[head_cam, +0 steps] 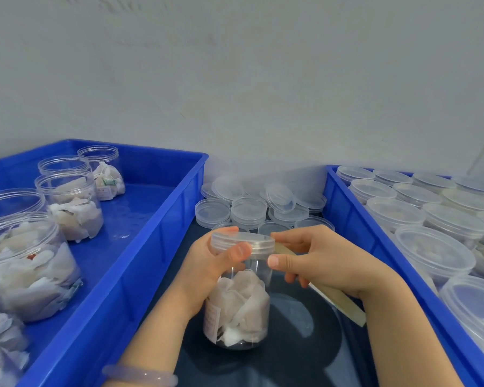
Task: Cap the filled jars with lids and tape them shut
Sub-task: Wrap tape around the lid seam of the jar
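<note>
1. pale bangle (140, 375) on the left wrist sits closest to me, low at the frame's edge. above it both forearms reach in over the dark table (305, 331).
2. the jar (238, 300) being worked on stands upright on that table, between two blue trays. it is stuffed with white sachets, and a clear lid (242, 241) is already on its mouth.
3. the step, as i judge it: this jar is capped, or all but capped, and the taping is beginning at the lid's right side. whether the lid is fully seated i cannot tell.
4. the left hand (207, 258) is curled round the lid and the jar's neck. its thumb presses the near side of the lid's skirt and its fingers wrap behind, steadying the jar.
5. the right hand (319, 261) has its thumb and forefinger nearly closed at the lid's right edge. its other fingers are folded round a tan strip (338, 300), which runs from the lid's edge under the palm and out toward the lower right. i cannot tell whether that strip is tape or its backing.
6. the next move, i'd say, calls for pressing the strip's end across the seam between lid and jar wall while the left hand holds firm. the clear plastic looks slick, so the lid could tilt or the jar could twist.
7. the left tray (162, 219) holds open filled jars (73, 202), and loose lids (249, 208) are heaped just behind the jar. the right tray (347, 219) is packed with capped jars (433, 247).
</note>
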`<state>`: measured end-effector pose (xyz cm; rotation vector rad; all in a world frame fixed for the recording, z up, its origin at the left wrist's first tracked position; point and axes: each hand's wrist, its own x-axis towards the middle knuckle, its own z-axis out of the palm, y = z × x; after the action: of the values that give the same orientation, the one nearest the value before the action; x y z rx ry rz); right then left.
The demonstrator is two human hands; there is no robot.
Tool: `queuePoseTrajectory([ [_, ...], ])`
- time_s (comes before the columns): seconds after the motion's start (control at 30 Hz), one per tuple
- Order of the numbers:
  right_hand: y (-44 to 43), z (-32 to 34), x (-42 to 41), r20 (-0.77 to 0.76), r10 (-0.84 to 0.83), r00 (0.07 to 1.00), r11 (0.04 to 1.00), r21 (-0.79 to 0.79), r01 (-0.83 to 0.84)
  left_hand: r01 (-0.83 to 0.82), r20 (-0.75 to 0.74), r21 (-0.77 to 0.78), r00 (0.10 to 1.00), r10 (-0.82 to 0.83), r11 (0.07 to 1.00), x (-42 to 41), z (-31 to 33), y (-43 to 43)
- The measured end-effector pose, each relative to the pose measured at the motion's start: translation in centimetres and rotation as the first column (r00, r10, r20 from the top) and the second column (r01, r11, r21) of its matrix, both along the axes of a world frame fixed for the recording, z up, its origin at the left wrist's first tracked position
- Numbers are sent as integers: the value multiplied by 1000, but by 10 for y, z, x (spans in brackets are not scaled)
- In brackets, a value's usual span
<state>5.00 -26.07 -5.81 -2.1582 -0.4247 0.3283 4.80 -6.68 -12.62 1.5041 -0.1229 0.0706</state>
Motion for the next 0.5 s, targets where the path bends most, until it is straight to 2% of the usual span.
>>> queuePoseTrajectory([
  [0.17,3,-1,0,-5,-32,999,999,39,32,48,13,8,999,-48,999,-1,1,3],
  [0.5,7,-5,4,-74,-63,995,992,105,70,122,-3,-117,992,-123,986,-8,3,-1],
])
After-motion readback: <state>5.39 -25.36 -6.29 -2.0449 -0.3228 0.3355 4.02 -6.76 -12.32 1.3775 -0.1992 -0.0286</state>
